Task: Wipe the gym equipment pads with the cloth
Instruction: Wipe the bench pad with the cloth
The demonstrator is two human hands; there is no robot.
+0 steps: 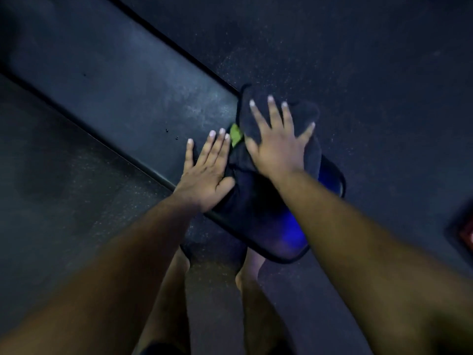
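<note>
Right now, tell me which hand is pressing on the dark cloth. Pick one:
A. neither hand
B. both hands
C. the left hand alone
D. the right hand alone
D: the right hand lies spread flat on the dark cloth at the pad's edge, while the left hand rests flat on the bench pad beside the cloth.
</note>
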